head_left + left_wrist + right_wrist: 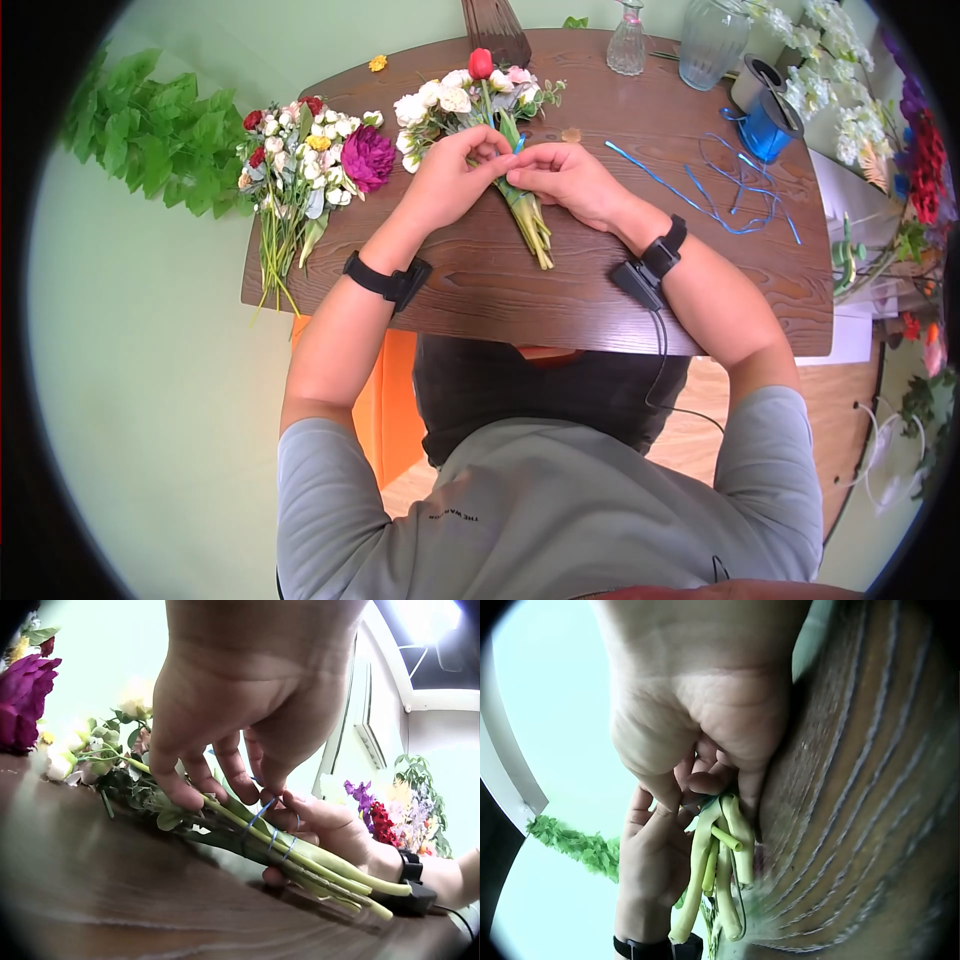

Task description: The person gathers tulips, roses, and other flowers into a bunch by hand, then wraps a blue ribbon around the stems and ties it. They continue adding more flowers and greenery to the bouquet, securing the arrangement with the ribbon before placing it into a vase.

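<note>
A small bouquet with a red tulip [480, 64] and white roses [455, 99] lies on the table, its green stems [530, 228] pointing toward the person. Thin blue ribbon [260, 815] goes round the stems in several turns. Over the binding, the left hand [450, 180] pinches the ribbon between thumb and finger, its other fingers against the stems. The right hand [575, 185] meets it from the other side, thumb and forefinger pinching the ribbon close to the left fingertips. In the right wrist view, the cut stem ends [724, 877] hang below the right fingers.
Another bouquet with a purple peony [368, 158] lies at the left edge. Loose blue ribbon pieces [700, 190] lie at right, near a blue ribbon spool [768, 128]. Glass vases [714, 42] and a brown vase [496, 35] stand at the back. A small yellow flower [378, 63] lies behind.
</note>
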Demonstrator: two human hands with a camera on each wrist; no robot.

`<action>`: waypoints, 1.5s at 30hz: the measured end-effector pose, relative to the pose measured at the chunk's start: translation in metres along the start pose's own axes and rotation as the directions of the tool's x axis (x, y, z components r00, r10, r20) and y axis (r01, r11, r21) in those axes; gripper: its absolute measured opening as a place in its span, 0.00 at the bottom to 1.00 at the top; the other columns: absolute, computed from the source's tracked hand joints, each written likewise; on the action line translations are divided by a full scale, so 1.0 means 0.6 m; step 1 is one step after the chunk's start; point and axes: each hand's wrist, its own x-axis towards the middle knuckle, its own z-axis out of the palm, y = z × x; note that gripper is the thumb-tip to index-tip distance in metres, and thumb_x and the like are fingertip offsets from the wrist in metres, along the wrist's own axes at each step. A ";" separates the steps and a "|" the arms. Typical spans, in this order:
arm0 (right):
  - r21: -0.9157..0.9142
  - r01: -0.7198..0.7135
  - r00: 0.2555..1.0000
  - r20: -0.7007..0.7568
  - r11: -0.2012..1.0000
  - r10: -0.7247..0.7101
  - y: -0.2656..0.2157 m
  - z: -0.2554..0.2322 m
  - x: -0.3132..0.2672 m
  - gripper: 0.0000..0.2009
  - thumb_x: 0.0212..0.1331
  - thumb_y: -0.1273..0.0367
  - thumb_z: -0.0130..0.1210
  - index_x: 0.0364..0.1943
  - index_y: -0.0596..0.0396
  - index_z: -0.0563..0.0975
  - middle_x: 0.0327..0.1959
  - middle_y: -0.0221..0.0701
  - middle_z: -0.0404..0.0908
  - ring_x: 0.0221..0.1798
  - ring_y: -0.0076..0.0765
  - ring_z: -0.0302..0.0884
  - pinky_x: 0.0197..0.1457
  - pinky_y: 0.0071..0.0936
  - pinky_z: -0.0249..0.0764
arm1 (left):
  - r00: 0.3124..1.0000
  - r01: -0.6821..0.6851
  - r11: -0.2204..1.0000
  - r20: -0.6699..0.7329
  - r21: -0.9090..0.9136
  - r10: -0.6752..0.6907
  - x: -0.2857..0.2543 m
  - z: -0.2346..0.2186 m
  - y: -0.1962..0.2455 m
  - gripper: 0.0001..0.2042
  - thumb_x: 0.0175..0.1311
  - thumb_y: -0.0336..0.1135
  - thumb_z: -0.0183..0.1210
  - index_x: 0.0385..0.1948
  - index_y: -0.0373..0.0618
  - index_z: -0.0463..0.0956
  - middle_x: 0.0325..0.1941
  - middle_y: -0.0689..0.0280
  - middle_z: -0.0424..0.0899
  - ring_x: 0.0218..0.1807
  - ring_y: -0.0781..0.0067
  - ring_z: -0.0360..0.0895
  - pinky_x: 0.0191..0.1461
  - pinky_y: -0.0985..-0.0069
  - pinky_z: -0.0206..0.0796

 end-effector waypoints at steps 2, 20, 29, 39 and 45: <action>-0.010 0.007 1.000 -0.001 1.000 -0.007 -0.001 0.001 -0.001 0.10 0.69 0.66 0.65 0.50 0.53 0.85 0.40 0.20 0.87 0.37 0.10 0.76 0.36 0.12 0.68 | 1.000 0.022 1.000 0.006 -0.022 -0.022 0.001 0.000 0.000 0.07 0.69 0.31 0.66 0.41 0.38 0.82 0.36 0.67 0.86 0.39 0.78 0.80 0.48 0.76 0.74; 0.095 -0.013 0.999 0.042 0.995 0.009 0.005 -0.007 0.004 0.06 0.73 0.67 0.62 0.46 0.51 0.82 0.37 0.22 0.86 0.33 0.12 0.74 0.37 0.11 0.71 | 0.981 0.188 0.964 0.010 0.188 -0.193 -0.014 -0.028 0.051 0.12 0.69 0.36 0.67 0.45 0.36 0.88 0.35 0.69 0.89 0.34 0.84 0.76 0.41 0.78 0.71; 0.189 -0.031 0.999 -0.017 0.982 0.035 0.012 -0.012 0.006 0.06 0.73 0.68 0.61 0.47 0.52 0.82 0.39 0.21 0.83 0.37 0.12 0.74 0.42 0.13 0.76 | 0.939 0.314 0.949 0.145 0.019 -0.313 -0.032 -0.023 0.047 0.11 0.66 0.34 0.69 0.42 0.36 0.89 0.32 0.68 0.88 0.33 0.84 0.76 0.39 0.78 0.70; 0.191 -0.048 0.999 -0.003 0.980 0.050 0.012 -0.016 0.006 0.06 0.72 0.67 0.62 0.47 0.51 0.83 0.39 0.19 0.83 0.38 0.11 0.74 0.42 0.13 0.75 | 0.949 0.285 0.958 0.130 0.044 -0.288 -0.017 -0.010 0.036 0.11 0.64 0.35 0.70 0.39 0.35 0.89 0.28 0.65 0.88 0.30 0.83 0.78 0.38 0.77 0.72; 0.201 -0.049 0.999 0.001 0.978 0.050 0.011 -0.016 0.005 0.06 0.71 0.67 0.63 0.46 0.50 0.83 0.39 0.18 0.82 0.38 0.11 0.74 0.42 0.12 0.74 | 0.947 0.285 0.955 0.131 0.077 -0.294 -0.019 -0.010 0.041 0.10 0.68 0.36 0.69 0.40 0.37 0.89 0.28 0.72 0.86 0.31 0.88 0.74 0.37 0.82 0.68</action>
